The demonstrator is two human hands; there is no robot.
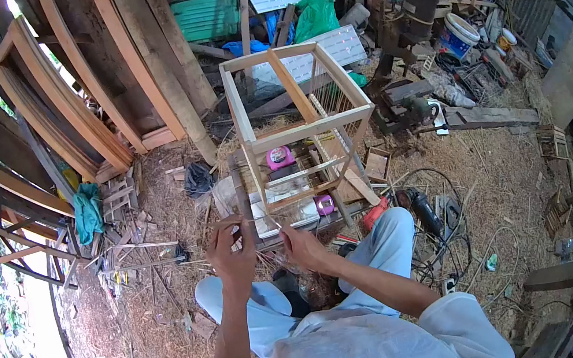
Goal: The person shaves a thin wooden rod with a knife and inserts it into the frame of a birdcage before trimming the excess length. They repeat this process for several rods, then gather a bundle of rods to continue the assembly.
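Observation:
A wooden frame like a small open cage [309, 130] stands on a low work surface, with thin rods along its right side. My left hand [233, 250] is raised at the near left corner of that surface, thumb and fingers bent together around something too small to make out. To its right, my right hand [302, 247] is closed in a pinch on a thin light piece that points up toward the frame. A pink tape measure [280, 157] lies inside the frame's outline, and a second pink and white item [324, 204] lies near its front right corner.
A power tool [425, 214] with a black cable lies right of my knee, beside a red object [375, 215]. Wood scraps and shavings cover the ground. Large wooden frames [60, 102] lean at the upper left. A vise-like metal stand [400, 99] is at the right.

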